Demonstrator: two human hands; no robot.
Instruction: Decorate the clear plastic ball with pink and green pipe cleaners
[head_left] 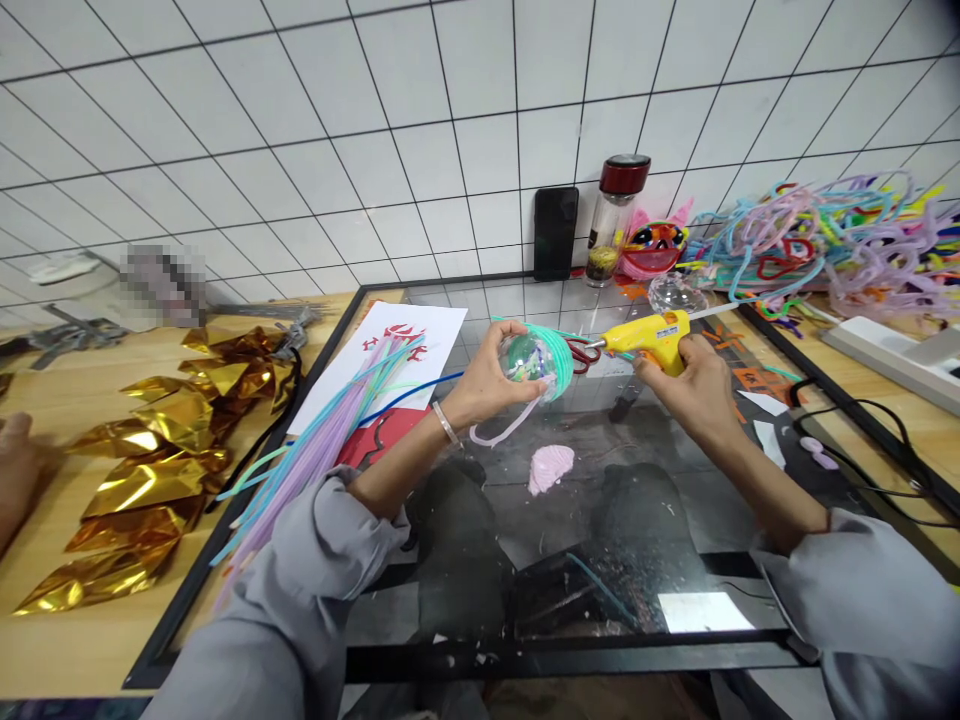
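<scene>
My left hand (491,378) grips a clear plastic ball (525,362) whose right side is wound with green pipe cleaner (559,362). A lilac pipe cleaner (504,432) curls down below the ball. In my right hand (694,385) is a yellow hot glue gun (646,338), a white glue stick (724,308) poking out of its back. Its nozzle points left at the wound side, a short gap away. Red-handled scissors (583,356) lie behind the ball. A pink wound pipe-cleaner piece (551,469) rests on the glass below.
Pipe cleaners (322,430) lie over white paper at left, beside gold foil (150,470). Along the wall stand a phone (556,235), a glass bottle (606,235) and a pink pipe-cleaner figure (651,245). Tangled pipe cleaners (810,245), a power strip (896,362) and cables are at right. Another person's hand (16,465) shows far left.
</scene>
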